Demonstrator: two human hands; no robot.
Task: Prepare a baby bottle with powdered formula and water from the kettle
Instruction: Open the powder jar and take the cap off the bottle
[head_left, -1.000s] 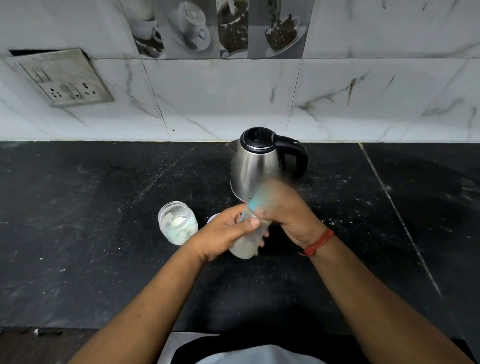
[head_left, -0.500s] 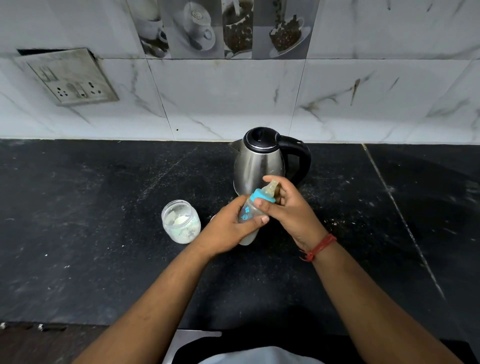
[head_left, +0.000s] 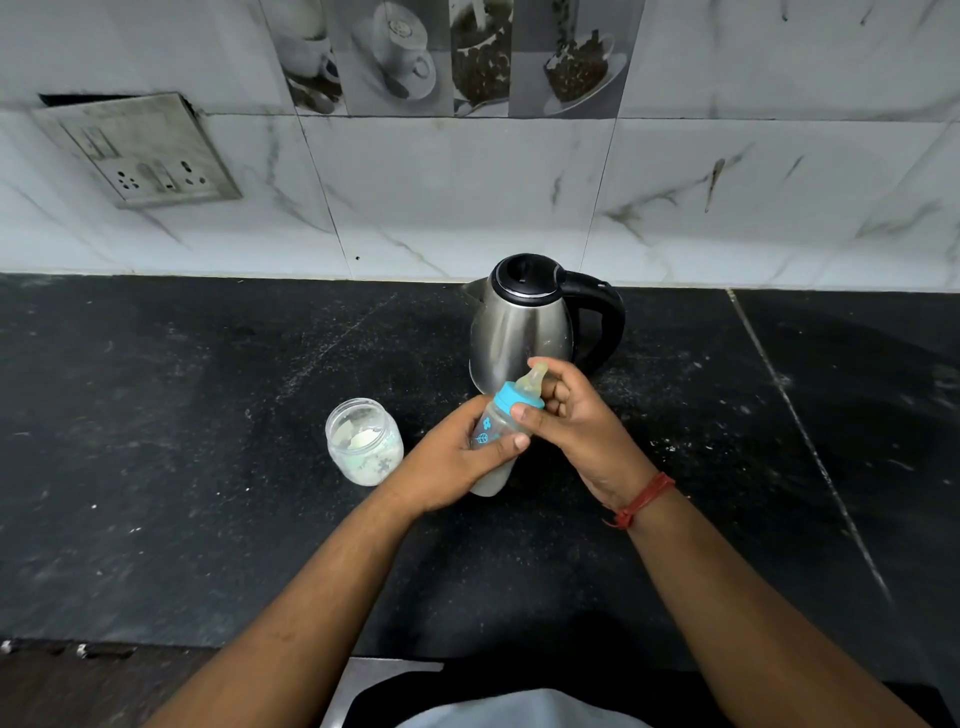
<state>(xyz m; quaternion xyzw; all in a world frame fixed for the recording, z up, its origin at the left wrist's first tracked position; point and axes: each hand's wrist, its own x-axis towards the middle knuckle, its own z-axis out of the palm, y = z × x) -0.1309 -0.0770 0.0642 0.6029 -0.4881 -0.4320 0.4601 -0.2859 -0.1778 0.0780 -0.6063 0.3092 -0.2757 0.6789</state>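
Both hands (head_left: 457, 457) (head_left: 576, 426) grip bottle (head_left: 496, 431) over black counter (head_left: 182, 467), marble-tiled wall (head_left: 467, 197).

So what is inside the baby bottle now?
A whitish liquid shows at the bottom of the baby bottle. The left hand covers the middle, so its level cannot be seen.

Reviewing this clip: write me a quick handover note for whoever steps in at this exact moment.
Left hand grips the baby bottle around its body; right hand holds its blue collar with the teat on.
Bottle is tilted, off the counter, with whitish liquid at the bottom.
Kettle stands behind, lid shut; open powder jar sits to the left.
Done: filled, capped.
Left: likely check the collar is tight, mix, close the jar.
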